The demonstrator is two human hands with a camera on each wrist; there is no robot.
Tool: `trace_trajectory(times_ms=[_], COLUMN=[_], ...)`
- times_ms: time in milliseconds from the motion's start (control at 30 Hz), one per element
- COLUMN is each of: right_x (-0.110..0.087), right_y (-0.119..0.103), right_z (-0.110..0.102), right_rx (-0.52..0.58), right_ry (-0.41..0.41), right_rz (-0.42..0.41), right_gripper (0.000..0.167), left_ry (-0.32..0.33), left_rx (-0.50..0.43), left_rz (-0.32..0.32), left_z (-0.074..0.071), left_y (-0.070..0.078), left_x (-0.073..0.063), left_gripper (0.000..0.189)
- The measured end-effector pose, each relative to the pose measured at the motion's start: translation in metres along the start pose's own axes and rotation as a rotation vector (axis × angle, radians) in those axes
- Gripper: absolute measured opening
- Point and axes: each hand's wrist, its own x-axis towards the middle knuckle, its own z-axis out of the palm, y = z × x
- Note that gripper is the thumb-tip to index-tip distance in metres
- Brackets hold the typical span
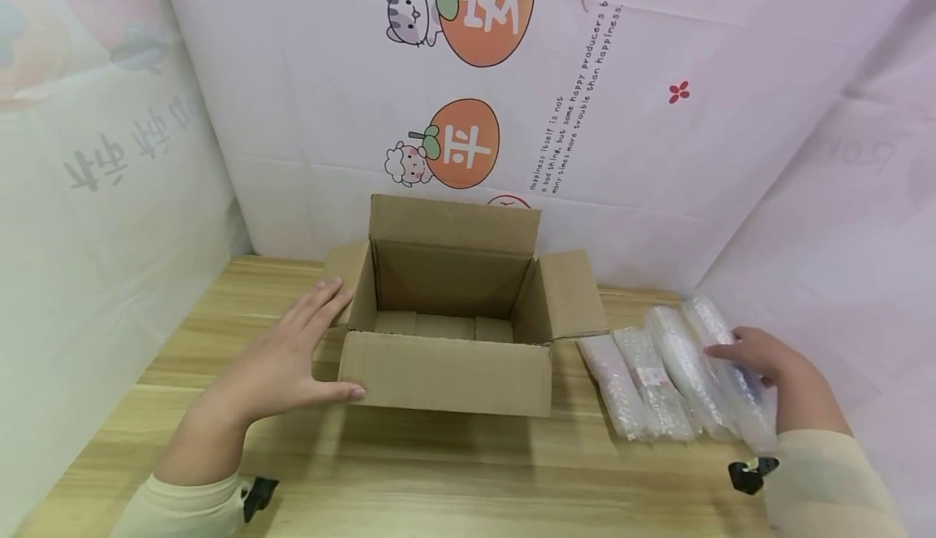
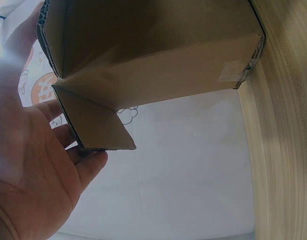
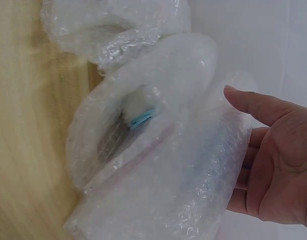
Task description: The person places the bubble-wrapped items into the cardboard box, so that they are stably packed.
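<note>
Likely pick-up: the left hand (image 1: 278, 363) spreads against the box (image 1: 448, 375), the right hand (image 1: 764, 357), unclosed, straddles the four-o'clock bubble-wrapped roll (image 1: 743, 394), which needs gripping.

Head view: bright, soft, even light; we cannot place the lamp. Back wall (image 1: 629, 140) pale with a pink cast. We note dim shade inside the box (image 1: 446, 375) and a broad soft shadow on the table (image 1: 409, 489) beneath its front. Packs (image 1: 680, 371) throw small glints. Walls splay outward, wide-lens fashion; left wall (image 1: 110, 221) print faint.

Left wrist view: strong glare at upper left, washing out part of the left hand (image 2: 38, 170); box interior falls dark.

Right wrist view: duller, greyer, low contrast. We see soft detail on the right hand (image 3: 281, 165), specks of shine on plastic, shadow alongside.
</note>
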Motion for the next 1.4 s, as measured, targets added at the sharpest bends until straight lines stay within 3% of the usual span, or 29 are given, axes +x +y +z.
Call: trace_trajectory(times_ms=[467, 700, 900, 1200, 1400], right_x=[-0.008, -0.017, -0.023, -0.033, -0.038], right_y=[-0.016, -0.036, -0.053, -0.083, -0.105], right_z=[-0.019, -0.031, -0.041, -0.053, -0.062], right_rx=[-0.091, -0.169, -0.167, -0.153, -0.148], right_ry=[0.127, 0.203, 0.22, 0.255, 0.279], right_rz=[-0.078, -0.143, -0.154, -0.202, -0.237], right_gripper=[0.1, 0.095, 0.095, 0.083, 0.066], left_ry=[-0.012, -0.019, -0.016, -0.022, -0.017], left_rx=[-0.002, 0.0, -0.005, 0.001, 0.0], left_rz=[0.001, 0.0, 0.002, 0.004, 0.005], left_z=[-0.002, -0.003, -0.003, -0.004, -0.004], left_y=[-0.003, -0.004, -0.004, -0.003, -0.004], left_x=[0.0, -0.001, -0.001, -0.003, -0.003], left_gripper=[0.12, 0.12, 0.12, 0.12, 0.12])
